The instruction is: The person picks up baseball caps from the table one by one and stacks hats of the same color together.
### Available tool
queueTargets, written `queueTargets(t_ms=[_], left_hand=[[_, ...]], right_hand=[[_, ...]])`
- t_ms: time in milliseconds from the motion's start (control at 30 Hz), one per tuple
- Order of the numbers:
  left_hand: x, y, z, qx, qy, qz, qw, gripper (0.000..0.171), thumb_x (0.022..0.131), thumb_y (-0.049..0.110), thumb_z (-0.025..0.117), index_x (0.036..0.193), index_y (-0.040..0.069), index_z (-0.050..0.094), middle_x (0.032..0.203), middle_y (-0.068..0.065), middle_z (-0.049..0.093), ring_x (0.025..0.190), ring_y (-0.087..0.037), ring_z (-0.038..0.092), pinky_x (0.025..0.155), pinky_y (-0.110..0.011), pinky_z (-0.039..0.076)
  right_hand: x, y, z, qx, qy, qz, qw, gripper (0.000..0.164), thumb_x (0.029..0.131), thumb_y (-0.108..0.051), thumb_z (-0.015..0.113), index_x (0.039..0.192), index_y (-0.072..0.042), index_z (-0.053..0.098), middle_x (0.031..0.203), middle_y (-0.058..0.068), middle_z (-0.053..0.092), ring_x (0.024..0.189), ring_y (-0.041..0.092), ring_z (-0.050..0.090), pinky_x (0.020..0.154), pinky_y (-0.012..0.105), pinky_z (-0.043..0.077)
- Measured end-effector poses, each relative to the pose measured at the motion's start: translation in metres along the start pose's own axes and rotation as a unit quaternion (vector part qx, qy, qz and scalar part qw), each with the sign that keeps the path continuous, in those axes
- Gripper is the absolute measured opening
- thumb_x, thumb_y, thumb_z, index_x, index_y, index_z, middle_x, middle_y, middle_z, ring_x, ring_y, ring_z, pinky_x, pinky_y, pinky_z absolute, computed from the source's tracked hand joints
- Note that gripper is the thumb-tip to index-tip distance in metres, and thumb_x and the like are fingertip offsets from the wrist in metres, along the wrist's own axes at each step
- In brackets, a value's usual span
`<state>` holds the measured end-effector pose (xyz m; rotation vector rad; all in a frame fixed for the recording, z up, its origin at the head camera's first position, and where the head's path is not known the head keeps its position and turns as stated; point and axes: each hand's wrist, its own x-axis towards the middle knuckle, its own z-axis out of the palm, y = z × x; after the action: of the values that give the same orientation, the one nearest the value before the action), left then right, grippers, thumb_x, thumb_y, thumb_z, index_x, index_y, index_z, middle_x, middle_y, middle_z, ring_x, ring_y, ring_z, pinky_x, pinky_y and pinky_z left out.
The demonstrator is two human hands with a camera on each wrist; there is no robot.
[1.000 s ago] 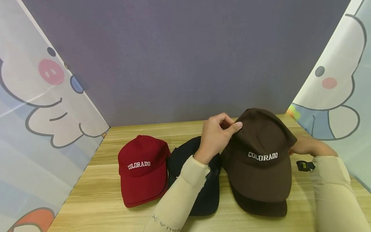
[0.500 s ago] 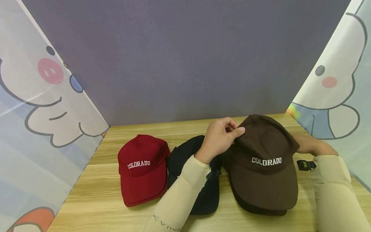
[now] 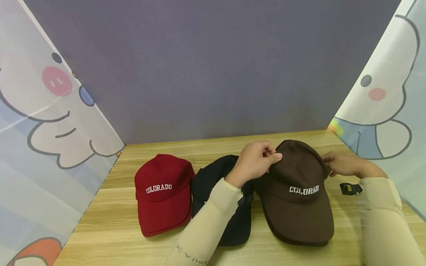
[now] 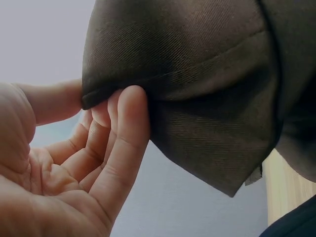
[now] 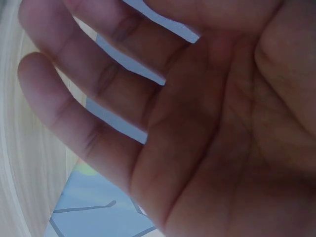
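Observation:
A brown baseball cap with white COLORADO lettering lies on the table's right side, brim toward me. The dark edge of a second brim shows beneath it; the rest of that lower cap is hidden. My left hand pinches the brown cap's left rear edge between thumb and fingers, as the left wrist view confirms. Beside the cap's right edge, my right hand has its fingertips at the fabric. In the right wrist view its fingers are loosely extended and spread, with no cloth in sight.
A red COLORADO cap rests left of centre on the wooden table. Between it and the brown cap is a black cap, partly hidden by my left forearm. A grey panel stands behind, with cartoon-printed sheets on both sides.
The brown cap has lowered, and its brim now covers most of the brim beneath. Its right side has drawn inward. My left hand moved down slightly; my right hand came out from behind the cap.

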<state>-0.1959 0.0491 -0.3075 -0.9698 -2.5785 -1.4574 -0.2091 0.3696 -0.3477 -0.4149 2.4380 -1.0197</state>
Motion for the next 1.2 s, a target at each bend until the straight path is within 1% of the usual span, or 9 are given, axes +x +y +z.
queueTargets(t_ms=[100, 200, 300, 400, 700, 833, 933, 1033, 1200], left_hand=[[0.001, -0.002, 0.001, 0.009, -0.009, -0.005, 0.9999, 0.017, 0.088, 0.037, 0.058, 0.081, 0.022, 0.054, 0.062, 0.006, 0.052, 0.052, -0.007, 0.054, 0.051, -0.025, 0.041], [0.002, -0.006, 0.003, 0.045, -0.019, -0.009, 0.9988, 0.017, 0.089, 0.038, 0.056, 0.081, 0.022, 0.053, 0.063, 0.006, 0.051, 0.053, -0.007, 0.051, 0.052, -0.024, 0.04], [0.004, -0.009, 0.006, 0.086, -0.024, -0.008, 0.9959, 0.017, 0.09, 0.038, 0.054, 0.081, 0.023, 0.052, 0.065, 0.006, 0.05, 0.055, -0.01, 0.047, 0.052, -0.024, 0.037], [0.005, -0.011, 0.008, 0.101, -0.029, -0.003, 0.9944, 0.015, 0.09, 0.037, 0.052, 0.083, 0.023, 0.051, 0.068, 0.006, 0.049, 0.057, -0.01, 0.046, 0.053, -0.022, 0.037], [0.005, -0.012, 0.007, 0.097, -0.048, 0.05, 0.9929, 0.012, 0.091, 0.036, 0.048, 0.086, 0.026, 0.048, 0.071, 0.006, 0.047, 0.06, -0.009, 0.044, 0.056, -0.021, 0.035], [0.005, -0.011, 0.004, 0.085, -0.07, 0.05, 0.9926, 0.012, 0.092, 0.037, 0.047, 0.088, 0.026, 0.049, 0.071, 0.005, 0.046, 0.061, -0.01, 0.043, 0.058, -0.021, 0.035], [0.005, -0.011, 0.003, 0.062, -0.087, 0.044, 0.9932, 0.013, 0.092, 0.038, 0.046, 0.089, 0.026, 0.049, 0.068, 0.003, 0.045, 0.06, -0.012, 0.042, 0.057, -0.022, 0.035], [0.005, -0.012, 0.002, 0.044, -0.1, 0.04, 0.9932, 0.014, 0.091, 0.038, 0.046, 0.089, 0.025, 0.049, 0.066, 0.002, 0.043, 0.058, -0.014, 0.041, 0.056, -0.023, 0.035], [0.005, -0.013, 0.005, 0.043, -0.103, 0.03, 0.9933, 0.014, 0.091, 0.038, 0.046, 0.088, 0.025, 0.049, 0.068, 0.003, 0.046, 0.058, -0.014, 0.041, 0.056, -0.023, 0.035]], right_hand=[[-0.001, -0.002, 0.0, -0.029, 0.006, 0.012, 0.999, 0.028, 0.093, -0.006, 0.036, 0.113, -0.001, 0.056, 0.095, 0.008, 0.059, 0.083, 0.025, 0.057, 0.071, 0.039, 0.044], [-0.001, -0.003, 0.0, -0.042, 0.007, 0.021, 0.999, 0.026, 0.095, -0.011, 0.038, 0.113, -0.005, 0.057, 0.098, 0.008, 0.058, 0.085, 0.025, 0.057, 0.073, 0.039, 0.044], [-0.001, -0.003, 0.001, -0.045, 0.006, 0.023, 0.999, 0.027, 0.095, -0.011, 0.038, 0.112, -0.005, 0.057, 0.098, 0.007, 0.058, 0.084, 0.024, 0.057, 0.072, 0.039, 0.044], [-0.001, -0.002, 0.001, -0.043, 0.004, 0.024, 0.999, 0.027, 0.095, -0.009, 0.037, 0.111, -0.005, 0.057, 0.098, 0.006, 0.058, 0.084, 0.024, 0.056, 0.072, 0.039, 0.044], [0.001, -0.004, -0.001, -0.024, 0.0, 0.022, 0.999, 0.03, 0.094, -0.008, 0.037, 0.119, 0.003, 0.051, 0.101, 0.009, 0.059, 0.085, 0.028, 0.058, 0.073, 0.04, 0.044], [0.001, -0.006, -0.001, -0.027, 0.001, 0.031, 0.999, 0.031, 0.095, -0.008, 0.036, 0.12, 0.003, 0.051, 0.096, 0.007, 0.06, 0.084, 0.026, 0.057, 0.075, 0.041, 0.044], [0.002, -0.006, -0.001, -0.028, 0.001, 0.03, 0.999, 0.031, 0.095, -0.008, 0.036, 0.119, 0.003, 0.051, 0.092, 0.006, 0.062, 0.083, 0.024, 0.058, 0.074, 0.041, 0.044], [0.002, -0.005, -0.002, -0.024, 0.004, 0.026, 0.999, 0.031, 0.094, -0.008, 0.036, 0.119, 0.004, 0.051, 0.094, 0.007, 0.062, 0.083, 0.023, 0.059, 0.074, 0.04, 0.045], [0.003, -0.005, -0.001, -0.027, 0.006, 0.027, 0.999, 0.03, 0.094, -0.008, 0.037, 0.118, 0.003, 0.052, 0.097, 0.008, 0.061, 0.083, 0.022, 0.06, 0.073, 0.039, 0.045]])
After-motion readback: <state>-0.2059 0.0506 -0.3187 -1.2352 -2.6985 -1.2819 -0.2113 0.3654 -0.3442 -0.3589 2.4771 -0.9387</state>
